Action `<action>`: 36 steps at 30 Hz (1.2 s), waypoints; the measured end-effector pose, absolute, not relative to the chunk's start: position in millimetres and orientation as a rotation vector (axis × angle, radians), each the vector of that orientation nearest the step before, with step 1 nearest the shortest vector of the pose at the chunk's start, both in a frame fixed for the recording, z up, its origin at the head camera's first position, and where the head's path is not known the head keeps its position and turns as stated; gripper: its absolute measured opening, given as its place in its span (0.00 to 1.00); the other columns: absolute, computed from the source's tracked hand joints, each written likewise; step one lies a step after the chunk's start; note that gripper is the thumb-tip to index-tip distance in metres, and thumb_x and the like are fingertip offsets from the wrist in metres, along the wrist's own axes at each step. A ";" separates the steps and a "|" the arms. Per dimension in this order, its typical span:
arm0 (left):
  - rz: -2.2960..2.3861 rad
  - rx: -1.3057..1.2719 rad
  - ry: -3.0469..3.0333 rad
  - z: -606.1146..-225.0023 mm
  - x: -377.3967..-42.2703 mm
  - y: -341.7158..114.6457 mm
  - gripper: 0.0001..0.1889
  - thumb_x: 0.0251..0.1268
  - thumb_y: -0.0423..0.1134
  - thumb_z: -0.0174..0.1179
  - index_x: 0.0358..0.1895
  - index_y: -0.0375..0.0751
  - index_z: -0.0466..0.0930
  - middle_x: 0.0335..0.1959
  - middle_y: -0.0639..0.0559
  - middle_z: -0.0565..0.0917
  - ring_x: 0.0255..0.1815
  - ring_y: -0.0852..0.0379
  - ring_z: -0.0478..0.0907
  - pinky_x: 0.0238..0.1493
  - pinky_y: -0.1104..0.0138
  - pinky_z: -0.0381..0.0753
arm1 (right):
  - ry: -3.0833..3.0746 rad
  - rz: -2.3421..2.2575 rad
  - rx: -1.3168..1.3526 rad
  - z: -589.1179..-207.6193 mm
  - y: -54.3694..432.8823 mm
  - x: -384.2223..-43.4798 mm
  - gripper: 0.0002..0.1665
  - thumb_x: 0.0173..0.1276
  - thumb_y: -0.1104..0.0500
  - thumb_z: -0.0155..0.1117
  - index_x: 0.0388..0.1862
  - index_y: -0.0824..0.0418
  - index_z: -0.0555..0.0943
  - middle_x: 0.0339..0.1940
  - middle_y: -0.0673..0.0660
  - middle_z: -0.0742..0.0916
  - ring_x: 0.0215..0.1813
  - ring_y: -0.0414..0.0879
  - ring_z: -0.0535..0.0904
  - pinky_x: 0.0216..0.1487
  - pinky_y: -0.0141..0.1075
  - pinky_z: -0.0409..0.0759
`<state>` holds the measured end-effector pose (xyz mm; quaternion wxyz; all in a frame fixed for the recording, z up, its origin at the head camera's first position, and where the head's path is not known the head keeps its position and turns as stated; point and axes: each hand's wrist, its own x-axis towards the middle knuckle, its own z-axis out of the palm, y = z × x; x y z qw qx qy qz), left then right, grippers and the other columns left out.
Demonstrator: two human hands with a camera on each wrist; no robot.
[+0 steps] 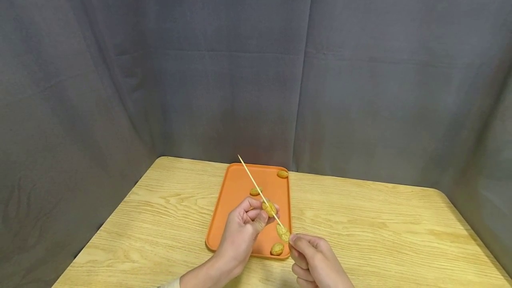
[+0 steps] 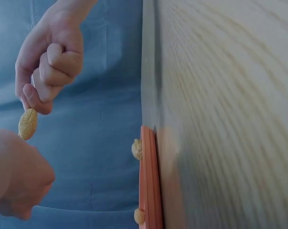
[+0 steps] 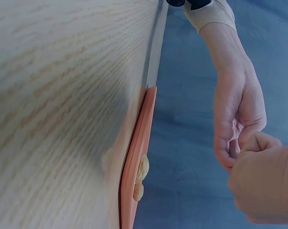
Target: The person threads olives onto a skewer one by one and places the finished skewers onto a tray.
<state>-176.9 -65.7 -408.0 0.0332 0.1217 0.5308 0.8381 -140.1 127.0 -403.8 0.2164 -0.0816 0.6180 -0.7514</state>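
A thin pale wooden skewer (image 1: 250,175) runs slantwise between the hands, its pointed end up and away. My left hand (image 1: 239,232) holds a wrinkled yellow-brown nut-shaped piece (image 1: 270,209) at the skewer's middle; the skewer appears to pass through it. Lower down, a second nut-shaped piece (image 1: 282,233) is on the skewer, close to the fingertips of my right hand (image 1: 318,259), which pinches the lower end. In the left wrist view this second piece (image 2: 27,124) shows between both hands. The right wrist view hides the skewer behind the fingers.
Below the hands lies an orange tray (image 1: 230,190) on a wood-grain table (image 1: 372,226). More nut-shaped pieces rest on it: one at the far right corner (image 1: 282,174), one near the middle (image 1: 256,191), one at the near right (image 1: 277,249). Grey curtains (image 1: 224,79) stand behind.
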 end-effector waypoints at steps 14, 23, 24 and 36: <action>2.505 0.338 1.680 -415.5 -172.8 -61.8 0.11 0.73 0.36 0.62 0.49 0.33 0.74 0.54 0.38 0.85 0.61 0.41 0.77 0.65 0.58 0.72 | 1.721 -2.091 -0.195 -406.3 126.4 -142.7 0.20 0.80 0.54 0.52 0.24 0.58 0.68 0.13 0.44 0.62 0.13 0.34 0.55 0.14 0.25 0.55; 2.507 0.337 1.650 -416.6 -171.5 -61.6 0.12 0.73 0.36 0.62 0.50 0.32 0.73 0.55 0.38 0.84 0.59 0.44 0.79 0.64 0.61 0.73 | 1.680 -2.117 -0.177 -407.4 126.6 -143.7 0.21 0.79 0.55 0.52 0.22 0.56 0.67 0.13 0.43 0.61 0.13 0.34 0.54 0.14 0.25 0.54; 2.503 0.338 1.650 -416.6 -171.4 -61.7 0.13 0.73 0.36 0.62 0.51 0.32 0.73 0.55 0.38 0.84 0.60 0.44 0.78 0.65 0.60 0.73 | 1.672 -2.117 -0.172 -407.3 126.8 -144.0 0.21 0.79 0.55 0.51 0.22 0.56 0.67 0.13 0.43 0.61 0.13 0.34 0.54 0.14 0.25 0.54; 2.441 0.339 1.716 -418.5 -179.6 -63.3 0.20 0.73 0.40 0.64 0.58 0.29 0.73 0.54 0.40 0.84 0.57 0.47 0.80 0.63 0.60 0.75 | 1.594 -2.163 -0.086 -406.4 131.0 -147.6 0.21 0.78 0.55 0.51 0.22 0.56 0.66 0.12 0.43 0.60 0.12 0.35 0.54 0.14 0.26 0.54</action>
